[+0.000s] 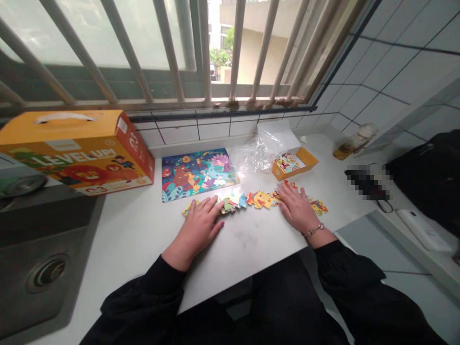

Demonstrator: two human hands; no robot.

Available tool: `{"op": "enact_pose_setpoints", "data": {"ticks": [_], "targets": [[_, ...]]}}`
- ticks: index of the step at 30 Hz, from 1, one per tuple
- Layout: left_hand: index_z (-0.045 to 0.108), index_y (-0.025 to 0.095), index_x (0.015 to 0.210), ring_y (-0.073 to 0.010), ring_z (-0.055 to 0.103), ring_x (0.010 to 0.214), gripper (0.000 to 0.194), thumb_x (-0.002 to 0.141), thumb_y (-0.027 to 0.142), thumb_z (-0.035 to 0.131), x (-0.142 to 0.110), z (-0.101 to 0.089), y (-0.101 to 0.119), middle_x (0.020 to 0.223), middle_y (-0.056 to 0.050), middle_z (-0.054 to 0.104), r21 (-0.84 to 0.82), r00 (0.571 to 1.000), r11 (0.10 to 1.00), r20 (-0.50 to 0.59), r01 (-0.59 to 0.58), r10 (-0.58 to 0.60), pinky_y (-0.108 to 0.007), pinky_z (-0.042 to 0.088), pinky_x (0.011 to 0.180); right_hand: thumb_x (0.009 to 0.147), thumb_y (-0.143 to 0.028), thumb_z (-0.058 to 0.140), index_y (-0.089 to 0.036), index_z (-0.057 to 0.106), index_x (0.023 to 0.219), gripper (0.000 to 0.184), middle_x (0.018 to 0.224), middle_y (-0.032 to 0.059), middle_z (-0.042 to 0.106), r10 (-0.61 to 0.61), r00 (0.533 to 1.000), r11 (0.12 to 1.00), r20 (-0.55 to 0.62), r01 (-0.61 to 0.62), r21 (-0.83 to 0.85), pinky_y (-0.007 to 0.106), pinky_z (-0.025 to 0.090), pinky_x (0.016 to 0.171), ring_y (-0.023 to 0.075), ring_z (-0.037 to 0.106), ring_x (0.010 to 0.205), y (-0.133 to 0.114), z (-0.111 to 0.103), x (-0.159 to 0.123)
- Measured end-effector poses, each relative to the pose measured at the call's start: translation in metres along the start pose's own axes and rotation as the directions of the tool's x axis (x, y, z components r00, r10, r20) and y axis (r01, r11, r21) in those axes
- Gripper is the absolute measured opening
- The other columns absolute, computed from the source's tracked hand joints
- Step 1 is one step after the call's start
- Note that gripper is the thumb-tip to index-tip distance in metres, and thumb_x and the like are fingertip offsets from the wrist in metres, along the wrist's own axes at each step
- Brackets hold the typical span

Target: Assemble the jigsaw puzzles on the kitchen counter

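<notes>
A row of loose colourful puzzle pieces [251, 199] lies on the white counter [143, 230] in front of me. My left hand [199, 225] rests flat at the row's left end, fingers stretched onto the pieces. My right hand [296, 206] lies flat over the pieces at the right end, fingers apart, a bracelet on the wrist. Neither hand holds anything. Behind the row lies a finished puzzle picture [197, 173]. A small orange tray [294, 163] with more pieces stands to its right.
A large orange puzzle box [75, 151] stands at the left, above a metal sink [43, 258]. Clear plastic wrap [251, 153] lies by the tray. A jar [354, 141], a dark object and a white device [422, 230] sit at the right. Barred window behind.
</notes>
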State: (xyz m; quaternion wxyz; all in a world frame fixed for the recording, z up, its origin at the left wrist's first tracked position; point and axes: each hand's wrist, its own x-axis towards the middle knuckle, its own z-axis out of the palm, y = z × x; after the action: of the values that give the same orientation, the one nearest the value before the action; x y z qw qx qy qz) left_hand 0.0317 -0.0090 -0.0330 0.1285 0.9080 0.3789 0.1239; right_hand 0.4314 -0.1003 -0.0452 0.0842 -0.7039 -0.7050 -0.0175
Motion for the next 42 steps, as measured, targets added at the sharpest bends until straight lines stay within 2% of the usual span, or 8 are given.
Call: {"op": "enact_pose_setpoints", "data": {"ticks": [5,13,18,23,28,30,35,42], "targets": [[0.048,0.028,0.171,-0.0413,0.042,0.167,0.065,0.109,0.041,0.062,0.014,0.007,0.02,0.181,-0.018,0.042,0.049,1.0,0.999,0.016,-0.023,0.022,-0.077,0.017,0.138,0.115,-0.046,0.049,-0.026,0.039,0.178,0.067,0.185,0.0141,0.035,-0.326,0.943,0.941,0.072,0.316,0.119,0.069,0.028,0.137,0.037,0.034,0.172,-0.039,0.006,0.013],[0.051,0.03,0.169,-0.0413,0.04,0.168,0.062,0.111,0.046,0.06,0.045,0.021,0.064,0.181,-0.018,0.043,0.102,0.999,0.995,0.034,-0.006,0.002,-0.076,0.022,0.137,0.112,-0.059,0.052,-0.021,0.037,0.178,0.078,0.185,0.0222,0.031,-0.102,0.995,0.992,0.008,0.101,0.07,0.086,0.022,0.13,0.0491,0.03,0.171,-0.06,0.012,0.036],[0.048,0.03,0.172,-0.0418,0.039,0.169,0.065,0.112,0.054,0.057,0.05,0.026,0.066,0.181,-0.015,0.043,0.105,0.999,0.994,0.035,-0.011,0.008,-0.072,0.027,0.137,0.113,-0.051,0.051,-0.024,0.035,0.18,0.074,0.185,0.0149,0.035,-0.437,0.896,0.892,0.078,0.419,0.171,0.073,0.019,0.138,0.0374,0.029,0.173,-0.066,0.01,0.037],[0.035,0.017,0.179,-0.0383,0.038,0.169,0.079,0.112,0.056,0.054,0.045,0.031,0.059,0.182,-0.016,0.041,0.195,0.997,0.979,0.031,0.064,-0.071,-0.064,0.029,0.139,0.114,-0.064,0.043,-0.019,0.032,0.181,0.082,0.189,0.0126,0.023,-0.251,0.947,0.967,0.199,0.235,0.101,0.074,0.01,0.139,0.039,0.022,0.175,-0.069,0.011,0.07],[0.042,0.018,0.176,-0.0388,0.039,0.168,0.074,0.113,0.055,0.052,0.027,0.027,0.055,0.183,-0.014,0.039,0.267,0.992,0.957,0.025,0.116,-0.127,-0.066,0.032,0.137,0.115,-0.058,0.04,-0.02,0.031,0.181,0.077,0.189,0.0125,0.021,-0.134,0.978,0.989,0.162,0.122,0.081,0.078,0.008,0.137,0.04,0.02,0.176,-0.075,0.011,0.087],[0.045,0.02,0.175,-0.0397,0.04,0.168,0.071,0.113,0.054,0.053,0.019,0.024,0.053,0.184,-0.014,0.037,0.278,0.991,0.953,0.015,0.121,-0.131,-0.068,0.034,0.135,0.116,-0.052,0.041,-0.02,0.033,0.181,0.073,0.189,0.0124,0.021,-0.207,0.971,0.976,0.121,0.196,0.095,0.078,0.005,0.137,0.0394,0.018,0.176,-0.079,0.01,0.083],[0.05,0.028,0.172,-0.0404,0.039,0.169,0.063,0.114,0.054,0.053,0.01,0.021,0.049,0.184,-0.01,0.039,0.251,0.997,0.966,0.025,0.061,-0.069,-0.073,0.031,0.134,0.117,-0.05,0.043,-0.028,0.04,0.178,0.066,0.188,0.0067,0.03,-0.495,0.854,0.865,0.158,0.467,0.184,0.07,0.009,0.14,0.0336,0.027,0.174,-0.094,0.009,0.067],[0.04,0.02,0.175,-0.0313,0.041,0.169,0.072,0.112,0.05,0.057,0.01,0.023,0.059,0.181,-0.016,0.044,0.115,0.995,0.989,0.044,-0.097,0.092,-0.063,0.021,0.142,0.114,-0.034,0.044,-0.015,0.041,0.177,0.066,0.185,0.014,0.033,-0.235,0.968,0.965,0.083,0.222,0.14,0.075,0.011,0.138,0.0378,0.03,0.172,-0.105,0.012,0.046]]}}
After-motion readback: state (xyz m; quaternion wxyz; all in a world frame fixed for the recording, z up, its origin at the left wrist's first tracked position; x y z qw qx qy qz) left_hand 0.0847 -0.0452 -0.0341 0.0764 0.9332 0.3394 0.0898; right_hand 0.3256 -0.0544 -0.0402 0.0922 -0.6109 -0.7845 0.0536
